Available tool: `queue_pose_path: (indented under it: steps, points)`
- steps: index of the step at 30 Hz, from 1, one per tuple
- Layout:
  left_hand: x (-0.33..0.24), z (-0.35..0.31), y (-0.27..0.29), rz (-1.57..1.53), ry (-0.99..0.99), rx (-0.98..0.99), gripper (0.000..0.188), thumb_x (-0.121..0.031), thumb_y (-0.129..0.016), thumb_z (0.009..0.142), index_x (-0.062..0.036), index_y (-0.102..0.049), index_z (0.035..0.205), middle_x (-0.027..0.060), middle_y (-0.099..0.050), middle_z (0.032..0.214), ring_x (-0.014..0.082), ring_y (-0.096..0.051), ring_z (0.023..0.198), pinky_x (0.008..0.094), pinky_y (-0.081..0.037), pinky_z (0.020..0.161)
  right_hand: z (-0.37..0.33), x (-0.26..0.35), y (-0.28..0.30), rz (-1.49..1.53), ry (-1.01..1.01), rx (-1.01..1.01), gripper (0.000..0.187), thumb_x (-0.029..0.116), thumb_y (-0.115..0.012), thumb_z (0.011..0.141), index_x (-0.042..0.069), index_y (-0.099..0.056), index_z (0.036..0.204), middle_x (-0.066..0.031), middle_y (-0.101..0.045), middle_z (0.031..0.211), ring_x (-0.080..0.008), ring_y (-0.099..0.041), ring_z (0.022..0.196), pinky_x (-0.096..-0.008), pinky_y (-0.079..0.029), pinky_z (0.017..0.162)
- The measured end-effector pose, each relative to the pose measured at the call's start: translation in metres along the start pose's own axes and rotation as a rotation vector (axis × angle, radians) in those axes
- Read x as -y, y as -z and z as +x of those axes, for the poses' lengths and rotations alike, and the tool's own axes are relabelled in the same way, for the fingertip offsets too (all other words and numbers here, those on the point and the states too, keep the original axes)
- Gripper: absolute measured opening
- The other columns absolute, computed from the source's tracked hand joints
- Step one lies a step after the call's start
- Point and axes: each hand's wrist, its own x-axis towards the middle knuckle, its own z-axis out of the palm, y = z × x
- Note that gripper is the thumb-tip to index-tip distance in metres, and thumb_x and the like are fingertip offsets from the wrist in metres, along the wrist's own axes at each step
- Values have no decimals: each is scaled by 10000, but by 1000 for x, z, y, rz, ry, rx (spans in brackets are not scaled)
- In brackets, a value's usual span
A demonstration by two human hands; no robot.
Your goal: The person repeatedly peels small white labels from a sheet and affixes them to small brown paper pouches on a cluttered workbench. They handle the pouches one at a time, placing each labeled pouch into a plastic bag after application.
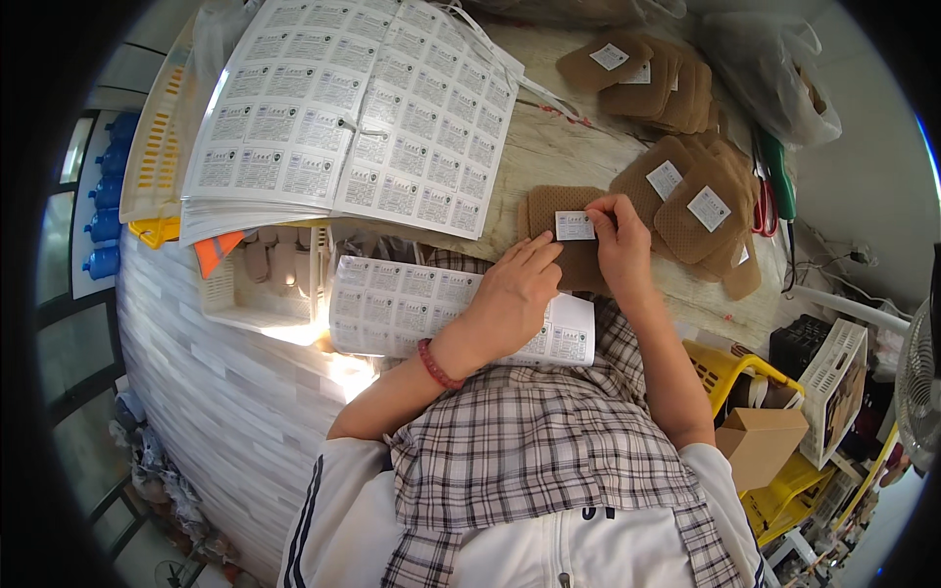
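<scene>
A white printed label (pixel 574 225) lies against a brown perforated pad (pixel 551 199) at the table's near edge. My right hand (pixel 622 240) is closed, thumb and finger pinching the label's right end. My left hand (pixel 520 284) is open, its fingers stretched out with their tips on the pad by the label's left end. Beneath my left hand and wrist, a sheet of printed labels (pixel 392 309) rests over my lap, partly hidden by the arm. Part of the pad is covered by my hands.
Thick stacks of label sheets (pixel 284 108) fill the table's left. Labelled brown pads lie in piles at the right (pixel 701 211) and far right (pixel 637 83). Red-handled scissors (pixel 765 201) and a green-handled tool (pixel 776 171) are beside them. Baskets and a cardboard box (pixel 763 446) stand lower right.
</scene>
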Motion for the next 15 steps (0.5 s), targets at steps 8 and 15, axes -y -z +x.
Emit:
queue_pose_path:
  steps: [8,15]
  points:
    - [1,0,0,-11,-1,8,85,-17,-580,877,67,-575,871,292,-561,1298,458,-492,1294,516,-416,1076,0,0,-2,-53,37,-23,38,43,-623,934,19,-619,964,-140,-675,867,-267,-664,773,-344,-525,706]
    - [3,0,-2,-6,-21,-11,82,-13,-583,873,67,-570,864,294,-558,1285,462,-506,1269,508,-432,1054,0,1,-5,-93,23,-34,44,41,-633,918,27,-625,959,-153,-668,869,-296,-669,791,-360,-529,714]
